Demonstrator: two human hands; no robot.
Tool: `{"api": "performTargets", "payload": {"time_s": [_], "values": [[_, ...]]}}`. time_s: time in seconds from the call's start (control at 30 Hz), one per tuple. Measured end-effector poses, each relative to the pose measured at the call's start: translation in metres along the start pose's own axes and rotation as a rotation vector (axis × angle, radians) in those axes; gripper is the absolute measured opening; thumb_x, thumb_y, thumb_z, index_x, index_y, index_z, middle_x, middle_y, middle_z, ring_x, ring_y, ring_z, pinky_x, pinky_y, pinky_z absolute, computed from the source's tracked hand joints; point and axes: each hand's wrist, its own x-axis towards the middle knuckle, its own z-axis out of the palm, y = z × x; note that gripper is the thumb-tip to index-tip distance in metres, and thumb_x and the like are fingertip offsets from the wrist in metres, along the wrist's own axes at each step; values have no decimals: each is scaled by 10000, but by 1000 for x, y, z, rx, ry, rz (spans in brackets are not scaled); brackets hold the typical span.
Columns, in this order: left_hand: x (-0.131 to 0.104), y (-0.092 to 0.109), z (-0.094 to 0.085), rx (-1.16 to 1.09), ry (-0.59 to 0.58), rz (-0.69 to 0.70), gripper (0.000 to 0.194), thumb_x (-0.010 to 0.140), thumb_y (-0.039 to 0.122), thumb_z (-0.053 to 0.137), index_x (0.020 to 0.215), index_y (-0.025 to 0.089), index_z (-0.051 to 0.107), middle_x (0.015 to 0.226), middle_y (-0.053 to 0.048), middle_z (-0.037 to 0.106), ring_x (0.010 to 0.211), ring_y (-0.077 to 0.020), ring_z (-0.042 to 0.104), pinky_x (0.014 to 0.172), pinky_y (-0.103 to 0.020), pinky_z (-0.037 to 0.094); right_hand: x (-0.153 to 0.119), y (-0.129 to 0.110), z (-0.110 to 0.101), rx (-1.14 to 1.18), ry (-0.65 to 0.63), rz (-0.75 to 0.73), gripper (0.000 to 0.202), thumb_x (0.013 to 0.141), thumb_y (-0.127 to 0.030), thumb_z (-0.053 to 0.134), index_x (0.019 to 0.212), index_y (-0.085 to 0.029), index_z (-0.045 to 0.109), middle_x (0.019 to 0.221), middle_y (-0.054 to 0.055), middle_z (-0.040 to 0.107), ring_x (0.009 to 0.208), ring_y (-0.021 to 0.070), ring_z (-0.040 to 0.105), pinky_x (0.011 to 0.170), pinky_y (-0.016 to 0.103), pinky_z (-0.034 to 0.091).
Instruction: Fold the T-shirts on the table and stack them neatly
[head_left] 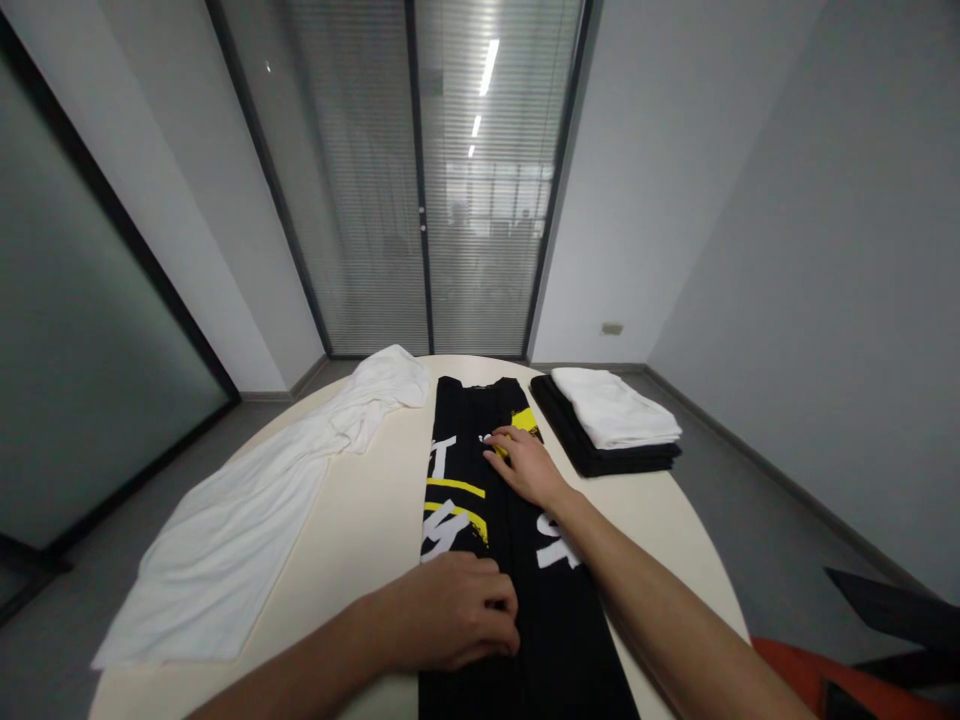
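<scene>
Black shirt (525, 560) is lying lengthwise on the table (367, 530), apparently being smoothed mid-fold — the right hand (525, 466) is resting on it, ungripping, while the left hand (466, 612) is curling, grip unclear — probably needing careful edge alignment next.

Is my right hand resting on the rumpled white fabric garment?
No, your right hand rests on the black fabric garment with white and yellow print.

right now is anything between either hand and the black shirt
Nothing visible: the right hand lies on the black shirt, and the left hand is curled directly over it. The white cloth and folded pile sit off to the sides.
</scene>
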Motion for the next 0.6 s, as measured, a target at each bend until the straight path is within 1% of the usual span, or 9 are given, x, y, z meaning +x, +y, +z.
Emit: {"api": "performTargets", "payload": {"time_s": [0.17, 0.23, 0.3, 0.37, 0.4, 0.47, 0.53, 0.6], "values": [[1, -3, 8, 0, 87, 2, 92, 1009, 291, 545, 1003, 263, 632, 1094, 26, 682, 909, -137, 613, 751, -299, 421, 3, 3, 3, 76, 35, 29, 238, 1012, -328, 518, 986, -218, 726, 1103, 72, 691, 1054, 210, 627, 986, 363, 466], [2, -4, 12, 6, 97, 14, 92, 1007, 300, 548, 995, 269, 634, 1104, 35, 682, 926, -139, 617, 757, -305, 422, 5, 3, 6, 97, 50, 62, 240, 1008, -346, 526, 977, -211, 722, 1080, 69, 696, 1046, 211, 628, 988, 365, 462], [3, -3, 15, -2, 83, 20, 79, 994, 308, 564, 994, 272, 635, 1127, 34, 680, 950, -145, 620, 780, -312, 433, 7, 4, 9, 107, 53, 80, 227, 990, -366, 558, 1000, -208, 721, 1088, 69, 695, 1050, 218, 626, 992, 373, 457], [4, -1, 14, -37, 63, 6, 92, 973, 324, 588, 1028, 271, 638, 1188, 15, 669, 1010, -163, 620, 842, -320, 452, 8, 4, 11, 113, 42, 80, 191, 962, -353, 603, 997, -210, 725, 1104, 69, 694, 1057, 224, 623, 996, 382, 450], [3, 0, 13, -61, 61, -6, 131, 958, 338, 604, 1065, 271, 639, 1236, -2, 656, 1059, -179, 615, 894, -332, 459, 9, 4, 11, 127, 40, 83, 168, 949, -336, 620, 980, -209, 726, 1103, 69, 696, 1055, 225, 623, 995, 382, 449], [2, 1, 10, -115, 68, -40, 304, 927, 398, 634, 1205, 274, 618, 1358, -48, 605, 1201, -236, 571, 1028, -391, 438, 11, 5, 13, 189, 58, 116, 147, 942, -311, 622, 952, -202, 720, 1067, 67, 706, 1023, 217, 634, 968, 370, 462], [-1, 1, 7, -167, 59, -93, 537, 906, 484, 642, 1386, 271, 530, 1497, -101, 502, 1353, -306, 475, 1138, -480, 370, 13, 6, 14, 269, 90, 175, 160, 948, -313, 604, 938, -195, 711, 1015, 62, 715, 964, 206, 650, 916, 352, 485], [-4, 1, 3, -207, 12, -151, 713, 895, 556, 629, 1513, 274, 410, 1603, -132, 367, 1463, -361, 349, 1190, -555, 294, 14, 7, 14, 302, 101, 213, 167, 944, -321, 603, 939, -190, 706, 988, 61, 719, 932, 206, 656, 887, 349, 497]]}}
